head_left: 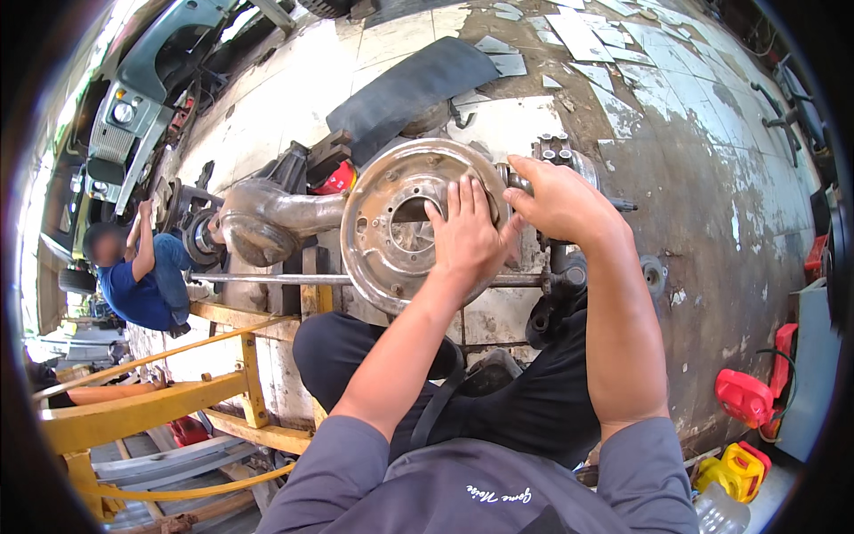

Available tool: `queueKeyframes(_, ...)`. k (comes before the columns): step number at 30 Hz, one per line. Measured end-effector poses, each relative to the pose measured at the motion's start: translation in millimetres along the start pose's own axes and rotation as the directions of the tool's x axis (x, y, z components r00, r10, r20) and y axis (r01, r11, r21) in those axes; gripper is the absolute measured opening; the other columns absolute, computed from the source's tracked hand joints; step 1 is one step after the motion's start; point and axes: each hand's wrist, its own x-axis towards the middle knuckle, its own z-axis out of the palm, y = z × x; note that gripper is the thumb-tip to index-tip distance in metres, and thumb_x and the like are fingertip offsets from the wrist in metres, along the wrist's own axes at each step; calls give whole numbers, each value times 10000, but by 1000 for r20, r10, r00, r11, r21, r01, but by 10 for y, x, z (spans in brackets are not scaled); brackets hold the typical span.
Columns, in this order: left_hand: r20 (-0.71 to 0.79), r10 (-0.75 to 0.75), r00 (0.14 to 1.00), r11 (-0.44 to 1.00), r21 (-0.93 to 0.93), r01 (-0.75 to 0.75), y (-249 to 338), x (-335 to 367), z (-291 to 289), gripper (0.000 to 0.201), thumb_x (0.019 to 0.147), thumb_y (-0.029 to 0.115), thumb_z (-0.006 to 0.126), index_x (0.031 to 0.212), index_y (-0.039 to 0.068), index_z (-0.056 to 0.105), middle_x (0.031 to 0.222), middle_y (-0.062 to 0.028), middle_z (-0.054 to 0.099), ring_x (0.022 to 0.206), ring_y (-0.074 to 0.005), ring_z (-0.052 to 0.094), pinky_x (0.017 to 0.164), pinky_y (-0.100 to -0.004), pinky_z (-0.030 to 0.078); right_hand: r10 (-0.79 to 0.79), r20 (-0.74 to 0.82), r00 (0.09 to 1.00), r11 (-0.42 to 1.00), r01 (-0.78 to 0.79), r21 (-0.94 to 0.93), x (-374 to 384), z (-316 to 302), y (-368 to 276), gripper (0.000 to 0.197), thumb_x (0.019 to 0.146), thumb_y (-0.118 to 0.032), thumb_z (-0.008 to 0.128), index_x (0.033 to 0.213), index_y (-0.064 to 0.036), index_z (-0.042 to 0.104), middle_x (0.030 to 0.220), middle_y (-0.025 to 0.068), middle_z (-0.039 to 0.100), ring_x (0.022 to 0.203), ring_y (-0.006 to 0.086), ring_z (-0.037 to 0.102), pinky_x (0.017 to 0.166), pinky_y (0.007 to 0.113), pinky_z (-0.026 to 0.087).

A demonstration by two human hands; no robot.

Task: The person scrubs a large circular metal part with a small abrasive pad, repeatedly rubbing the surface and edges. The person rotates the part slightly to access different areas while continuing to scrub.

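A round metal brake backing plate (366,254), worn and brownish with a large centre hole, stands upright in front of me at the end of an axle. Flat across its face lies my left hand (470,233), fingers stretched out and thumb beside the centre hole. At the plate's right edge, my right hand (560,198) has its fingers closed, thumb near the index finger. Whatever sits between those fingers is hidden. Just beyond the right hand is a metal steering knuckle assembly (556,153) with bolts. The axle housing (262,218) bulges to the left of the plate.
A steel rod (276,279) runs below the plate. Yellow metal frame (151,409) stands at lower left, near a crouching person in blue (147,276). A dark curved panel (414,89) and broken tiles lie ahead. Red (744,397) and yellow jugs (734,472) stand at right.
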Motion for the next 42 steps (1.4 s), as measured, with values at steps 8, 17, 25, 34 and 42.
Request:
queueKeyframes(8, -1, 33, 999, 999, 20, -33, 135, -250, 69, 1115, 919, 807, 324, 1557, -100, 214, 1644, -249, 220, 1545, -388, 154, 1195, -660, 83, -25, -107, 994, 999, 20, -45, 7, 8, 132, 362, 953, -255, 604, 1197, 12, 602, 1158, 257, 674, 1127, 404, 626, 957, 489, 487)
queueKeyframes(17, 15, 25, 1000, 1000, 18, -25, 88, -82, -3, 1084, 937, 770, 343, 1546, -118, 219, 1642, -258, 216, 1542, -404, 151, 1202, -646, 99, 45, 2, 999, 999, -45, -13, -7, -54, 13, 557, 944, -274, 644, 1411, 9, 535, 1365, 231, 601, 1276, 359, 573, 1074, 415, 448)
queueKeyframes(25, 11, -20, 1000, 1000, -18, 20, -33, 165, -39, 1075, 935, 757, 358, 1541, -122, 230, 1634, -267, 231, 1542, -397, 162, 1199, -654, 95, 14, 30, 999, 1000, -14, -14, 21, 8, -24, 561, 949, -280, 634, 1417, 11, 529, 1369, 232, 599, 1277, 353, 575, 1076, 414, 448)
queueKeyframes(34, 23, 16, 1000, 1000, -10, -15, 8, -6, -37, 1080, 933, 785, 320, 1560, -88, 218, 1647, -254, 206, 1550, -391, 131, 1198, -660, 65, 11, 38, 999, 1000, -10, -24, 36, 4, 13, 554, 956, -284, 625, 1421, 2, 529, 1382, 229, 590, 1287, 353, 564, 1084, 420, 442)
queueKeyframes(42, 40, 139, 990, 985, 98, -142, 57, -383, -42, 1145, 895, 823, 353, 1554, -104, 218, 1642, -258, 219, 1550, -381, 145, 1192, -671, 63, 28, 3, 1000, 999, -28, -25, -16, -39, 69, 548, 956, -290, 618, 1414, -1, 535, 1377, 217, 598, 1284, 350, 565, 1085, 425, 441)
